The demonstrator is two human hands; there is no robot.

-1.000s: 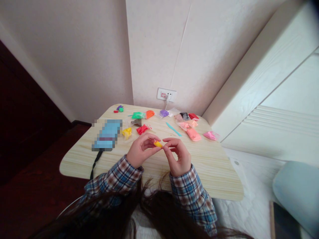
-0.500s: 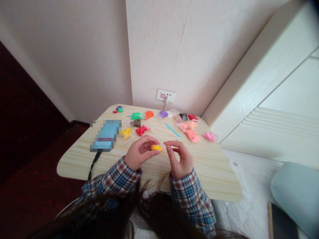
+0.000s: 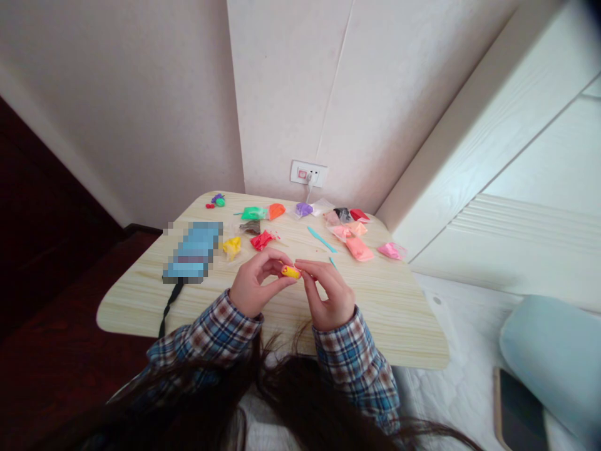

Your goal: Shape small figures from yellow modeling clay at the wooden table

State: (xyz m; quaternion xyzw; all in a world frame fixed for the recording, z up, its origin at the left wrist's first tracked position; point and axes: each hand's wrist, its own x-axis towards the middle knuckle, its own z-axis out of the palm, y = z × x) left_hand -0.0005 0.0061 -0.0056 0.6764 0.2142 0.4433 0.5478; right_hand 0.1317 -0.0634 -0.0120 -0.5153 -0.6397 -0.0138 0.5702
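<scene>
Between thumb and fingers, my left hand (image 3: 256, 285) pinches a small yellow roll of modelling clay (image 3: 292, 272) with red on its left end. The roll is held above the wooden table (image 3: 375, 319). My right hand (image 3: 327, 293) has its thumb and fingertips drawn together at the roll's right end, touching it; whether they also grip a tiny bit of clay is hidden. Beyond the hands lie a yellow clay packet (image 3: 231, 247), a red clay packet (image 3: 263, 240) and a blue plastic clay knife (image 3: 322, 239).
Several more clay packets, among them green (image 3: 253, 213), purple (image 3: 304, 209) and pink (image 3: 392, 251), lie toward the back. A blurred-out blue object (image 3: 195, 250) with a black strap is at the left. Small purple, green and red clay pieces (image 3: 218, 201) sit at the far left corner.
My right fingers moved off the yellow clay roll half a second ago and are now back at its right end. My left hand keeps holding it. The view has shifted slightly.
</scene>
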